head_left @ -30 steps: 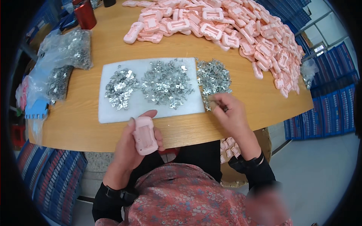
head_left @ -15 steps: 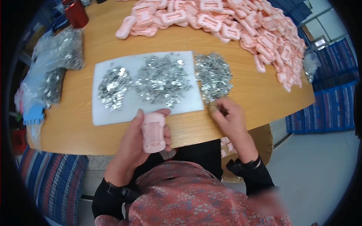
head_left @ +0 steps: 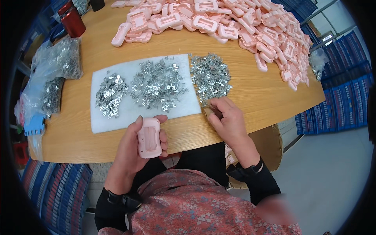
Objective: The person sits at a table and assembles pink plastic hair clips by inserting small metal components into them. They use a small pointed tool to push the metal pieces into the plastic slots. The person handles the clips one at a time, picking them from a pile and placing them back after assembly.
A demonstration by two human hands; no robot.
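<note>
Far left, got crinkly clear plastic bags stuffed with shiny metal bits, plus a flat blue piece with a toothed edge just below. Behind those, a glossy red bottle. Then a soft, foam-looking white sheet flat on the wood-grain counter, carrying a smaller heap of thin silvery stamped bits and a wider, scattered heap beside it. Just in front of the sheet, in the left hand, a pale pink shell: plastic-looking, rounded corners, long recess facing up. Left fingers curled snugly round one long side, thumb along the other. Past the sheet's right edge, a third heap, glinting straight on the wood. Right hand down at its near end, thumb and fingertips bent in close together; can't tell if pinching a bit. Behind and off to the right, a big jumbled pile of pink shells, smooth and chunky. Below the counter's edge, a brown cardboard box. Far right, stacked blue trays.
</note>
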